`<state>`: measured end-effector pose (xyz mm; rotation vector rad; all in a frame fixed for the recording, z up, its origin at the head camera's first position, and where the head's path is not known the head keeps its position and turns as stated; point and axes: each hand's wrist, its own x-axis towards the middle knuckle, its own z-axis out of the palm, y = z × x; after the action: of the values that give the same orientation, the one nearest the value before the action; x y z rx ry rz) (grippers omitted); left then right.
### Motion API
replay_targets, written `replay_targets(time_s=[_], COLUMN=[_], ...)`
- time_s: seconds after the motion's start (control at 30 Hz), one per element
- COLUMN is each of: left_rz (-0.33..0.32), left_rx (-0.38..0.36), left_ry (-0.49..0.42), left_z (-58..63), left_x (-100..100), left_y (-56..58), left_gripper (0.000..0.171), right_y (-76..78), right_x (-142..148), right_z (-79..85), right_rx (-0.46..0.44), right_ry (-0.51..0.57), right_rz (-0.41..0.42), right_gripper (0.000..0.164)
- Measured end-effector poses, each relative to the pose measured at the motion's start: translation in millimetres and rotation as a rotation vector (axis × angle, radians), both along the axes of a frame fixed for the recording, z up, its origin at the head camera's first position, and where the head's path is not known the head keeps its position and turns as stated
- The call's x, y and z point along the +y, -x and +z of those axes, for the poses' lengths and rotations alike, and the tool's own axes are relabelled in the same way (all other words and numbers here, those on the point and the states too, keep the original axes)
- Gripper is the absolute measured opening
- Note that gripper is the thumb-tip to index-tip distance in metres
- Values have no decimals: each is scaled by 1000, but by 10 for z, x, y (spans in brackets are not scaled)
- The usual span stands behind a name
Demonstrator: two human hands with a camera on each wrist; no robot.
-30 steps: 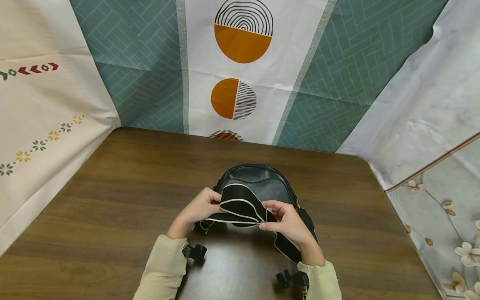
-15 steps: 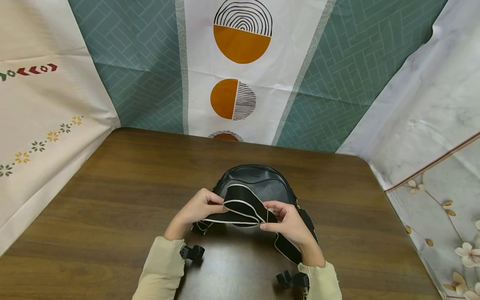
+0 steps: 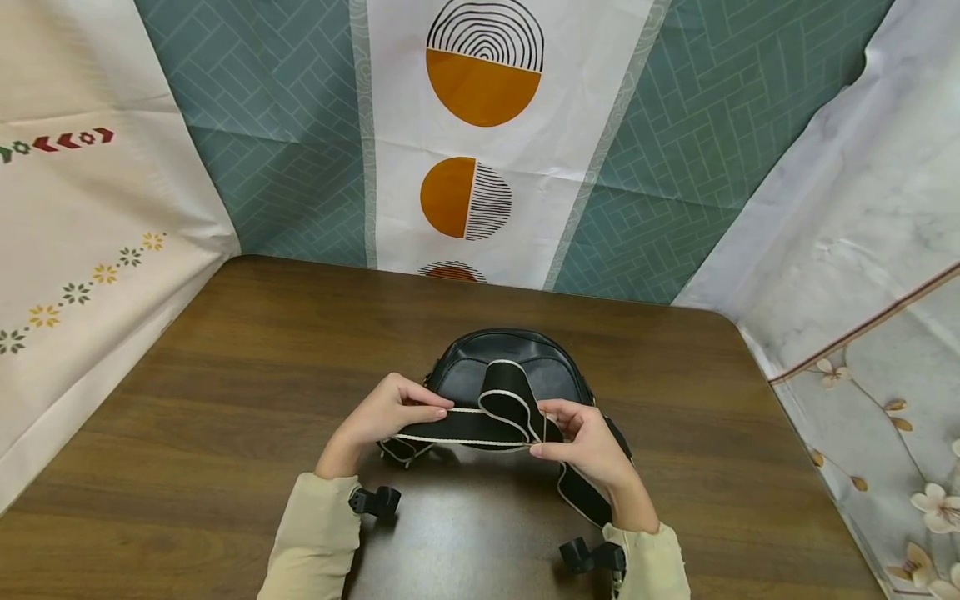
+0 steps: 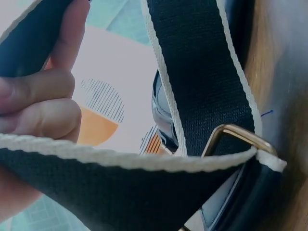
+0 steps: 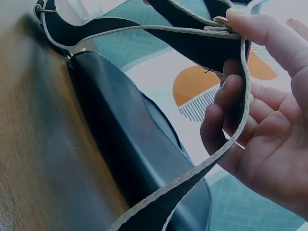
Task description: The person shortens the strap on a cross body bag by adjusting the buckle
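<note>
A black rounded bag (image 3: pixel 555 379) lies on the table, partly hidden behind its wide black strap (image 3: pixel 461 427) with cream edging. My left hand (image 3: pixel 386 408) pinches the strap between thumb and fingers at the bag's left. My right hand (image 3: pixel 588 446) pinches the strap near a thin gold slider buckle (image 5: pixel 220 20). Between the hands the strap runs nearly flat, and a folded loop (image 3: pixel 504 379) of it stands up beside the right fingertips. In the left wrist view a gold ring (image 4: pixel 245 134) joins the strap at the bag's side. More strap hangs below my right hand.
The brown wooden table (image 3: pixel 187 400) stretches out around the bag. Patterned cloth (image 3: pixel 292 142) hangs behind its far edge, with white cloths (image 3: pixel 82 192) at the sides. A black camera mount is strapped to each wrist.
My left hand has slid left, drawing out the lower strap length, and its fingers are off the loop. That loop has shrunk and shifted right. My right hand has moved slightly right, still pinching.
</note>
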<state>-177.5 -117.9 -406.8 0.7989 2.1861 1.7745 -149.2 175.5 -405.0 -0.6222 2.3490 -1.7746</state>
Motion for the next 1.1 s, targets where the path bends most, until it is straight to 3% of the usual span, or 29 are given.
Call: replay_targets(time_s=[0.23,0.8,1.1], left_rz=[23,15,33], left_rx=[-36,14,-10], left_ry=[0,-13,-7], left_z=[22,27,17], left_x=[-73,-282,-402], left_y=[-5,6,0], left_gripper=[17,16,15], right_y=[-1,-6,14], right_x=[4,29,43], right_z=[24,55,51], right_rx=[-19,-35,-8], right_ry=[-27,-60,-94], right_rz=[-17,-9,-23], right_gripper=[45,45,42])
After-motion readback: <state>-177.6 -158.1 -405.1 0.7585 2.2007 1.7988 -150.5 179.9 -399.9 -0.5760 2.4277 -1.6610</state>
